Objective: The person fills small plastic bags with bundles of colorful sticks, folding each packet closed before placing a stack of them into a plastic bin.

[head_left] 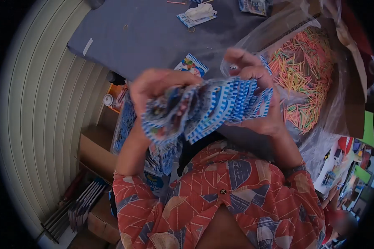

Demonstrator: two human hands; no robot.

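Clasps a packet stack between left hand and right hand, stretched lengthwise from one to other. Has a loose packet just beyond left hand.

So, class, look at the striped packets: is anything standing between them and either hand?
Nothing visible is in the way: the left hand grips one end of the striped packets directly, and the right hand curls around the other. The loose packet lies beyond them on the table, not between.
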